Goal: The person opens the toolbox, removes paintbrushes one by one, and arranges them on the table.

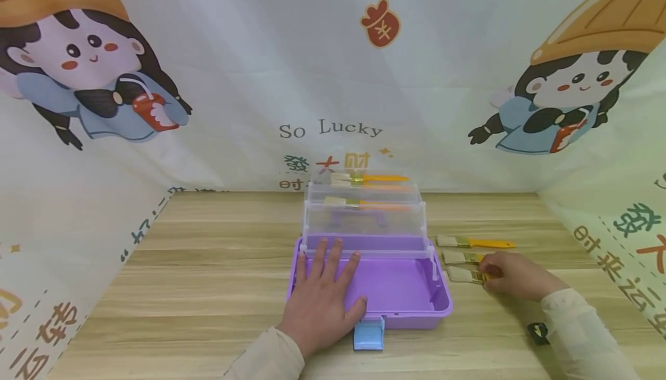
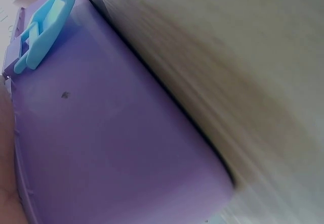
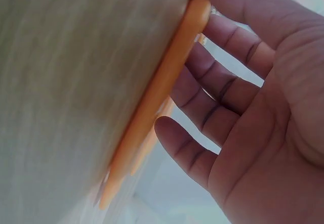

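A purple box (image 1: 416, 314) stands with its clear tiered trays (image 1: 364, 225) raised at the back. Fingers spread, my left hand (image 1: 321, 305) rests over the box's left front part; the left wrist view shows the front wall (image 2: 101, 128) and blue latch (image 2: 50, 29). Right of the box lie several paintbrushes with pale bristles and orange handles. My right hand (image 1: 520, 277) pinches the nearest paintbrush (image 1: 460, 275) near its metal band, with the handle (image 3: 157, 92) running under the palm. The middle paintbrush (image 1: 458, 258) is just beyond the fingertips.
Another paintbrush (image 1: 489, 243) lies farthest back on the wooden table (image 1: 218, 276). More paintbrushes, such as the top one (image 1: 385, 178), lie in the raised trays. A small black object (image 1: 538, 334) sits by my right sleeve. Printed cloth (image 1: 250, 67) hangs around the table.
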Demonstrator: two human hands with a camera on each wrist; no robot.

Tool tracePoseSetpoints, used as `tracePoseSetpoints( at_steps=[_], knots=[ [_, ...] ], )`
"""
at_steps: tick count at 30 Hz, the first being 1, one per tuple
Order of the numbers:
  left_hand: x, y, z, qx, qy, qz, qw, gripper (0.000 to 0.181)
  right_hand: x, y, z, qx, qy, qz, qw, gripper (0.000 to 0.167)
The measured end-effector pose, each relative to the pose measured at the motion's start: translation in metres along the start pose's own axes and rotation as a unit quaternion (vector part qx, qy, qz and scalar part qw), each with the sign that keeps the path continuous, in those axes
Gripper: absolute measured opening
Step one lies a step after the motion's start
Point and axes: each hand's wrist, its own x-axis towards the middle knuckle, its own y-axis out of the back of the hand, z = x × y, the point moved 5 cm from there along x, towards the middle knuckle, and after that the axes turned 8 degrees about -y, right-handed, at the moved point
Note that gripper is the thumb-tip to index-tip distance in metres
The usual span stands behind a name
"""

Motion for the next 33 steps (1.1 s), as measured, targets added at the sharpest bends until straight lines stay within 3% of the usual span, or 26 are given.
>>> tracePoseSetpoints(
  at_steps=[4, 12, 21, 33],
  knots=[
    [0.000, -0.001, 0.001, 0.003, -0.002, 0.002, 1.0000, 0.070, -0.003, 0.003, 0.001, 0.001, -0.015, 0.007, 0.9999, 0.025],
    [0.000, -0.001, 0.001, 0.004, -0.003, 0.002, 1.0000, 0.071, -0.006, 0.017, -0.009, 0.012, -0.022, 0.011, 0.9996, 0.019],
    [0.000, -0.001, 0.001, -0.003, -0.002, 0.002, 1.0000, 0.070, -0.009, 0.033, -0.035, -0.003, -0.014, 0.061, 0.9980, 0.028],
    [0.000, 0.000, 0.000, 0.006, -0.002, 0.000, 1.0000, 0.071, -0.009, 0.055, -0.076, 0.012, 0.047, 0.113, 0.9924, 0.026]
  ],
)
